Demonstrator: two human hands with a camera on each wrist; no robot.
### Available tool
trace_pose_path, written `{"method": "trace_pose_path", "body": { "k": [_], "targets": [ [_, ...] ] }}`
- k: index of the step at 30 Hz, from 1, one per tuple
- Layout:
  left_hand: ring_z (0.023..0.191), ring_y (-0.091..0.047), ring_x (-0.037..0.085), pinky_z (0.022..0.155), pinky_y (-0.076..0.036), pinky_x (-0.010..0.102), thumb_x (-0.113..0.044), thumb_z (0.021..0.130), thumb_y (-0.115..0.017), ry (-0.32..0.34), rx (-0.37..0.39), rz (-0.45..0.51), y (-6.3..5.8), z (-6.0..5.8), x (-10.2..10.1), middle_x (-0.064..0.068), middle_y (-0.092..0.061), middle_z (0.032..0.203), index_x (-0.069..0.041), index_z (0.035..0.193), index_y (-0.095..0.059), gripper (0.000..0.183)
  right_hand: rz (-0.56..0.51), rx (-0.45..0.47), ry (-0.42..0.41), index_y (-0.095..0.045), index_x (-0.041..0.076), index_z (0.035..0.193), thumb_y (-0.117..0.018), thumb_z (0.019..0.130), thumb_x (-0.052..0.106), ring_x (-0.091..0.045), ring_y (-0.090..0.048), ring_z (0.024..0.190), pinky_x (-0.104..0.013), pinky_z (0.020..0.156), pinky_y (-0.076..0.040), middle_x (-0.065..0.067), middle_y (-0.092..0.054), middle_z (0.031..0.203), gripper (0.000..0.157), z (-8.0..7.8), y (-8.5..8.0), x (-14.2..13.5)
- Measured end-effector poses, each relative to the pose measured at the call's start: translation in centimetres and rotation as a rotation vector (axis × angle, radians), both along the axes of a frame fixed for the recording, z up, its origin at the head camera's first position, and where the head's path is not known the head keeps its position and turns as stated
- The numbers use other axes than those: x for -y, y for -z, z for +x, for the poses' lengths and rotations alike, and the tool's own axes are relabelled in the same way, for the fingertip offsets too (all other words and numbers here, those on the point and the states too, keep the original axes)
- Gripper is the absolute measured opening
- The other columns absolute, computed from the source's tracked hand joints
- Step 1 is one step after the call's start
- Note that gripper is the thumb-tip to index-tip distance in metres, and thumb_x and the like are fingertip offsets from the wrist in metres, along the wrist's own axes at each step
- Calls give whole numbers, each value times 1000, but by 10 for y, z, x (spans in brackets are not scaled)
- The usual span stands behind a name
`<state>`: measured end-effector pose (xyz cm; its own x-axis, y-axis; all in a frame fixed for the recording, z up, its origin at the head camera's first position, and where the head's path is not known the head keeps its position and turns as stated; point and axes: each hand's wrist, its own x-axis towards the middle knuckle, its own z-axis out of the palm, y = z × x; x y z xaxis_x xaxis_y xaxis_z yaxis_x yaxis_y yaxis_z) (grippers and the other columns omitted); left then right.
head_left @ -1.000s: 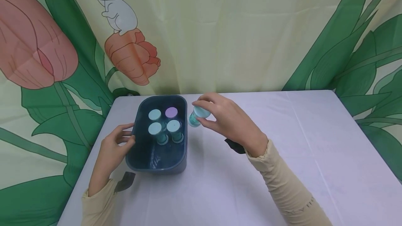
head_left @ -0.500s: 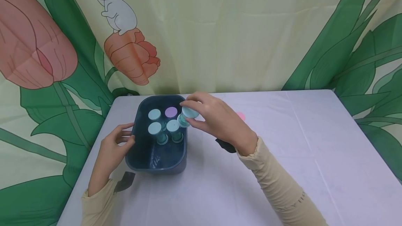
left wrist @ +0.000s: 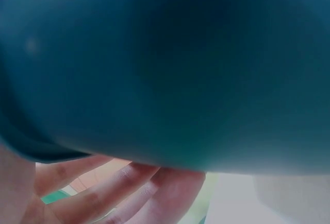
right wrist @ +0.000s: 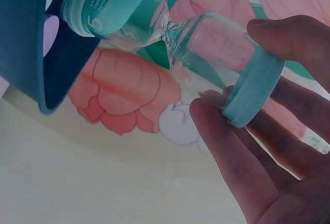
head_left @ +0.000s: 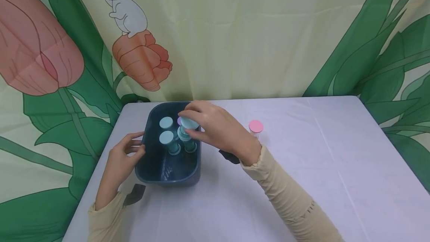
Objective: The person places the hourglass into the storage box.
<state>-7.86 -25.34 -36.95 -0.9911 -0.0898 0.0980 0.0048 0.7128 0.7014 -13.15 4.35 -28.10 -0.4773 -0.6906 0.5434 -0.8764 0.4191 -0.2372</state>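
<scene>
My right hand (head_left: 221,126) holds a teal-capped sand timer (head_left: 189,123) by its upper cap, over the right part of a dark blue bin (head_left: 166,181). In the right wrist view, thumb and fingers pinch one cap of that sand timer (right wrist: 252,90); its far end, teal with sand, bears a "5" and points toward the bin (right wrist: 36,54). Inside the bin stand several others, among them light blue ones (head_left: 167,137) and a purple-capped one (head_left: 179,121), partly hidden. My left hand (head_left: 121,160) rests against the bin's left side, its fingers (left wrist: 170,193) touching the outer wall.
A pink-capped sand timer (head_left: 256,126) stands on the white tablecloth (head_left: 302,152), right of the bin and just beyond my right wrist. Behind the table's back edge hangs a printed curtain (head_left: 255,47) with flowers and a carrot.
My right hand has moved left with the teal-capped sand timer, from beside the bin to over it. The pink-capped sand timer has come into sight. My left hand stays put.
</scene>
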Motion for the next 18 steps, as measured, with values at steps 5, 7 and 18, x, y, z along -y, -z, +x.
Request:
{"method": "trace_pose_path", "body": {
  "k": [5, 7, 18],
  "targets": [
    [107, -66, 40, 84, -58, 53, -11, 96, -58, 0, -11, -3, 0, 0, -1, 24, -65, 122, -9, 140, -53, 44, 21, 2, -25, -69, 6, 119, -77, 86, 20, -16, -61, 101, -22, 88, -53, -5, -65, 111, 36, -2, 0, 12],
    [107, -66, 40, 84, -58, 53, -11, 96, -58, 1, -14, -4, 0, 0, -1, 24, -65, 122, -8, 140, -54, 44, 40, 7, -28, -69, 7, 120, -76, 88, 21, -16, -61, 100, -21, 87, -52, -4, -65, 111, 36, -3, 0, 17],
    [108, -65, 40, 86, -57, 54, -11, 96, -57, 10, -20, -1, 1, 0, -1, 24, -64, 124, -8, 140, -53, 44, 127, 70, -32, -69, 10, 123, -74, 89, 23, -14, -61, 104, -20, 87, -53, -2, -65, 115, 37, -4, 3, 42]
  ]
}}
